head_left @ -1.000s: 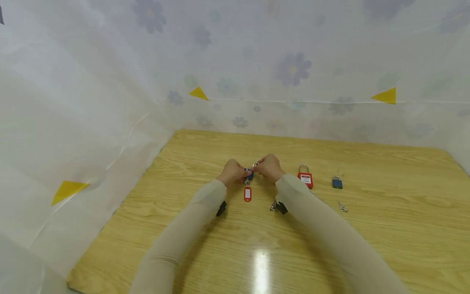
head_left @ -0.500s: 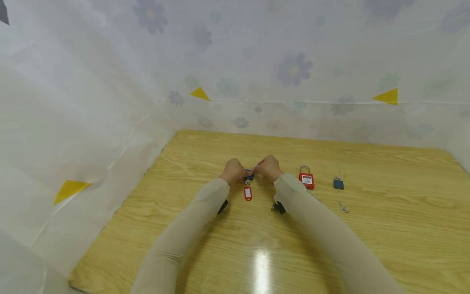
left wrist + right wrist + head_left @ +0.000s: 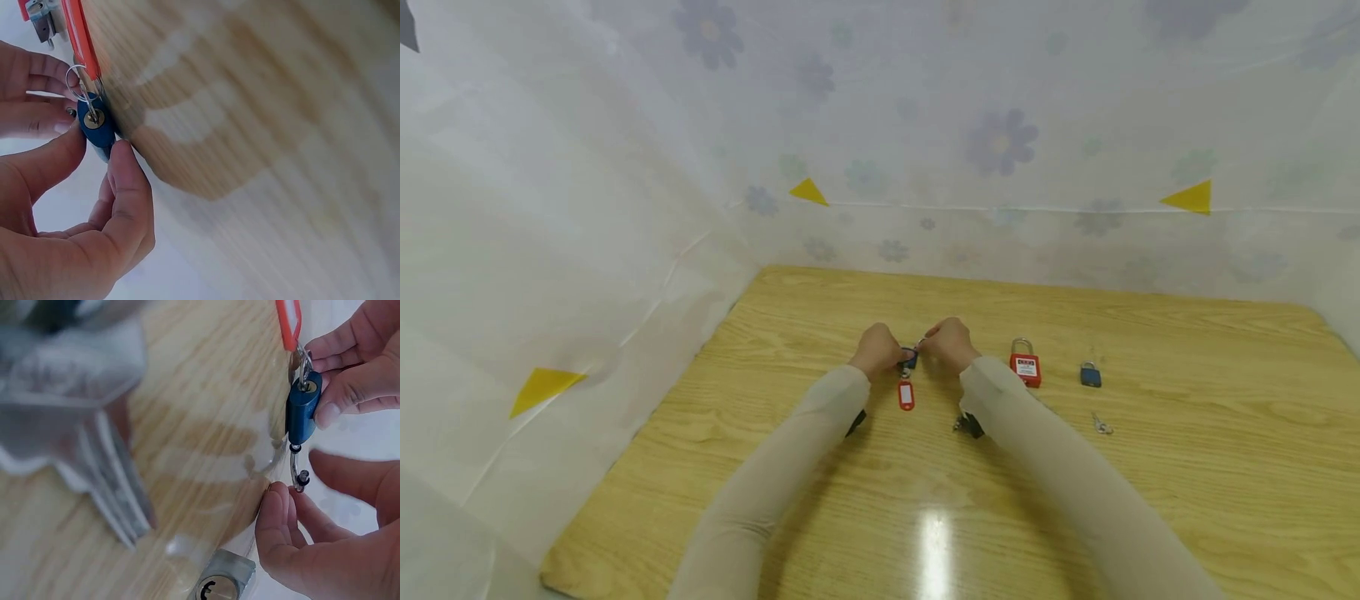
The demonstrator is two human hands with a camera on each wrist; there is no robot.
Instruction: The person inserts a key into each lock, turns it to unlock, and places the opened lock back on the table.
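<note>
A small blue padlock (image 3: 910,358) is held between both hands just above the wooden table (image 3: 820,517). My left hand (image 3: 880,350) pinches its body (image 3: 97,128) between thumb and forefinger. A key sits in its keyhole, with a ring (image 3: 78,81) and a red tag (image 3: 906,395) hanging from it. The shackle (image 3: 294,465) stands open, swung out of the body. My right hand (image 3: 947,342) curls its thumb and forefinger (image 3: 278,519) around the shackle's free end.
A red padlock (image 3: 1024,365), a second small blue padlock (image 3: 1091,374) and loose keys (image 3: 1101,424) lie to the right. Another bunch of keys (image 3: 966,423) lies under my right wrist. Flowered plastic sheeting (image 3: 1000,142) walls in the table's back and left.
Both hands stay together on the blue padlock. The shackle that showed above my right fingers a second ago is now tucked between them.
</note>
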